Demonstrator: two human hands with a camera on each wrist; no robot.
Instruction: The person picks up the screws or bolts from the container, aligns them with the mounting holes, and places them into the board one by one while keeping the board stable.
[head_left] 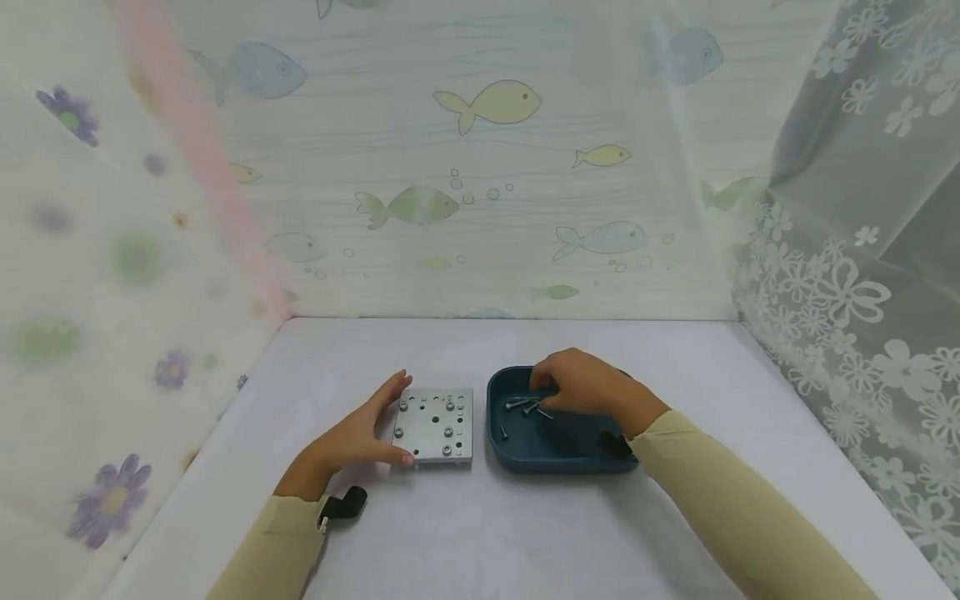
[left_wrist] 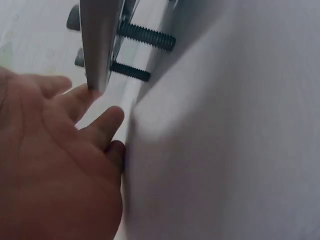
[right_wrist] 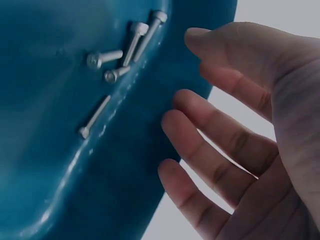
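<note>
A square silver metal plate (head_left: 433, 433) with holes and several socket-head screws lies left of centre in the head view. Threaded screw shanks (left_wrist: 147, 36) stick out from its underside in the left wrist view. My left hand (head_left: 358, 433) spans its left side, thumb at the near corner, other fingers fairly straight by the far corner. A fingertip meets the plate's edge (left_wrist: 97, 45) in the left wrist view. Over a dark blue tray (head_left: 525, 460), my right hand (head_left: 577, 382) hovers with loosely bent fingers and nothing between them. Several loose screws (right_wrist: 97, 116) lie in the tray beside its fingertips.
Both plate and tray stand on a white-covered table (head_left: 480, 533), the tray just right of the plate. A fish-printed curtain (head_left: 495, 208) hangs behind, with flowered sheets at both sides. A black device (head_left: 345, 503) is on the left wrist.
</note>
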